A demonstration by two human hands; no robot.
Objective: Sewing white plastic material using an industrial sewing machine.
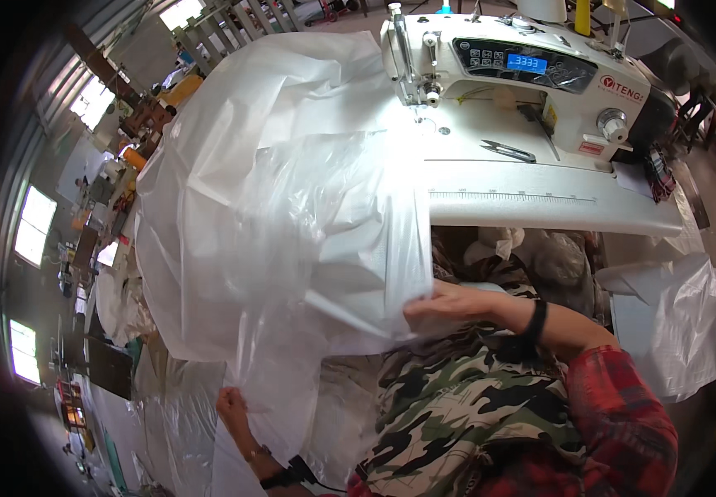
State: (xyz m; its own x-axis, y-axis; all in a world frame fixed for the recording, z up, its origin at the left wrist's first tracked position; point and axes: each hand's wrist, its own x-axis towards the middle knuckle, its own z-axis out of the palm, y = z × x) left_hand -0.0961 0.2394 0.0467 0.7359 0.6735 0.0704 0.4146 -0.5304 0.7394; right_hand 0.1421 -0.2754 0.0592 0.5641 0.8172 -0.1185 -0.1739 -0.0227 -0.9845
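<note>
Near left, the left hand [231, 407] is curled beside the hanging film, though I cannot tell whether it pinches any. The white plastic sheet [209, 215] spreads across the left and middle, its near right edge pinched by the right hand [437, 304]; far right stands the sewing machine [532, 83], metal snips [507, 151] on its bed.

There're 2 hands [232, 406] [437, 305], 2 blk wristbands [535, 323] [288, 475], 1 sewing mach. [491, 99], 1 blue scrn [527, 64] & 1 pr. snips [509, 151].
</note>
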